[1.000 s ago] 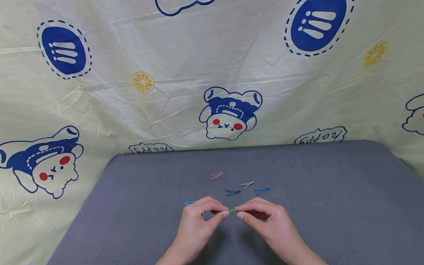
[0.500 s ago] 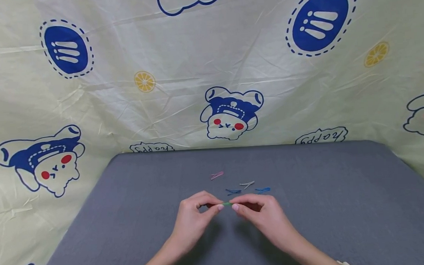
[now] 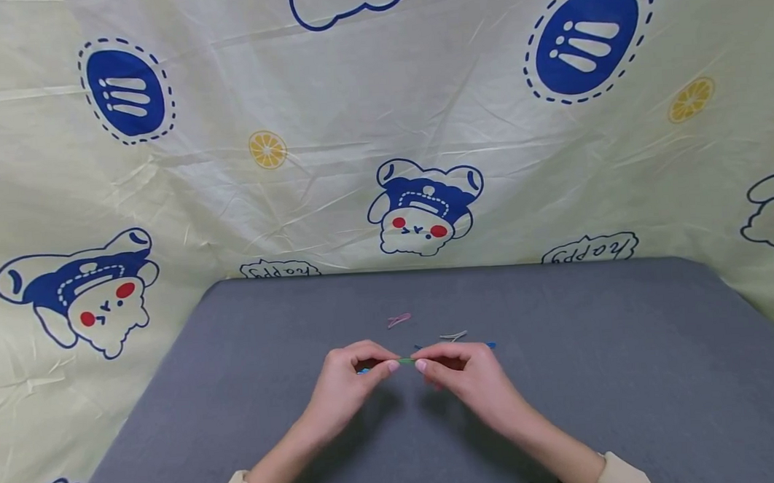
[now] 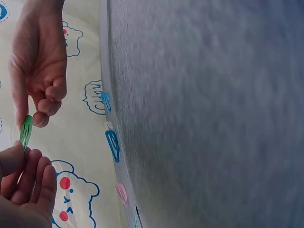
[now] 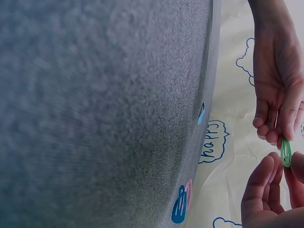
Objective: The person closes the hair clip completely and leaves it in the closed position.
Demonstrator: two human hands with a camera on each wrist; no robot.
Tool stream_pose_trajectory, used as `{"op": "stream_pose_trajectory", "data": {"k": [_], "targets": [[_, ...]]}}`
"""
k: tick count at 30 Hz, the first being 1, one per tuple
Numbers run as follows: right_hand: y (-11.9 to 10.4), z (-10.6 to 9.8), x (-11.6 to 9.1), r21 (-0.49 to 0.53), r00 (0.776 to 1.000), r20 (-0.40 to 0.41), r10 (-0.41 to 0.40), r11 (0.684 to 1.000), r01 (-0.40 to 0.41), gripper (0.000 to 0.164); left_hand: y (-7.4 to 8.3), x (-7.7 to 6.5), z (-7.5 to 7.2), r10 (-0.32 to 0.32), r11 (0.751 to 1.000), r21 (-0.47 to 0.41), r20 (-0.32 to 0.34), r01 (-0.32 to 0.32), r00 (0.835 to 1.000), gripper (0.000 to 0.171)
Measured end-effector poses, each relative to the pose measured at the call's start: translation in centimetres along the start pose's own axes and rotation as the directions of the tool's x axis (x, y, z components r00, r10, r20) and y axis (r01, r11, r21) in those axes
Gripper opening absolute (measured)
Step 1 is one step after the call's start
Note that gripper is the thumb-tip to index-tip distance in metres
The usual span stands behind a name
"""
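Between my two hands, raised over the table, is a green snap hair clip. My left hand pinches one end between thumb and fingertips. The other end is pinched by my right hand. Both wrist views show the clip's slotted green body, in the left one as a green clip and in the right one as a green clip. Through the gap of my left hand a light blue clip shows. Beyond my right hand, the blue clip is mostly covered.
A pink hair clip and a grey-white one lie farther back on the grey table. Only a tip of the dark blue clip shows. A patterned cloth hangs behind the table's far edge.
Both hands have moved away from me and slightly left, still pinching the green clip. My right hand now covers most of the two blue clips behind it.
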State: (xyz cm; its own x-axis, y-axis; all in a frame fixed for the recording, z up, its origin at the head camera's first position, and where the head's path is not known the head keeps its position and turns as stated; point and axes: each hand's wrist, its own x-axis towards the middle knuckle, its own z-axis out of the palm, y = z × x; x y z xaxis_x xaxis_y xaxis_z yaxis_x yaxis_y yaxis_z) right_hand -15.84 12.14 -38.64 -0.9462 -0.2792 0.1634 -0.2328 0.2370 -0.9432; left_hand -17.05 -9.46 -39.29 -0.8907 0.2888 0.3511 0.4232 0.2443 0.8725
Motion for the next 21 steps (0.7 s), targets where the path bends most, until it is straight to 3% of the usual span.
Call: {"op": "stream_pose_trajectory", "data": {"k": [14,21], "targets": [[1.0,0.6,1.6,0.004,1.000,0.024,-0.006,1.000,0.006,0.017,-1.2,0.9,-1.4,-0.047,0.992,0.119,0.086,0.037,0.995,0.012],[1.2,0.6,2.2,-0.023,0.999,0.051,-0.007,1.000,0.008,0.018,-1.5,1.4,-1.9,-0.092,0.988,0.141,0.161,0.069,0.983,0.013]]}}
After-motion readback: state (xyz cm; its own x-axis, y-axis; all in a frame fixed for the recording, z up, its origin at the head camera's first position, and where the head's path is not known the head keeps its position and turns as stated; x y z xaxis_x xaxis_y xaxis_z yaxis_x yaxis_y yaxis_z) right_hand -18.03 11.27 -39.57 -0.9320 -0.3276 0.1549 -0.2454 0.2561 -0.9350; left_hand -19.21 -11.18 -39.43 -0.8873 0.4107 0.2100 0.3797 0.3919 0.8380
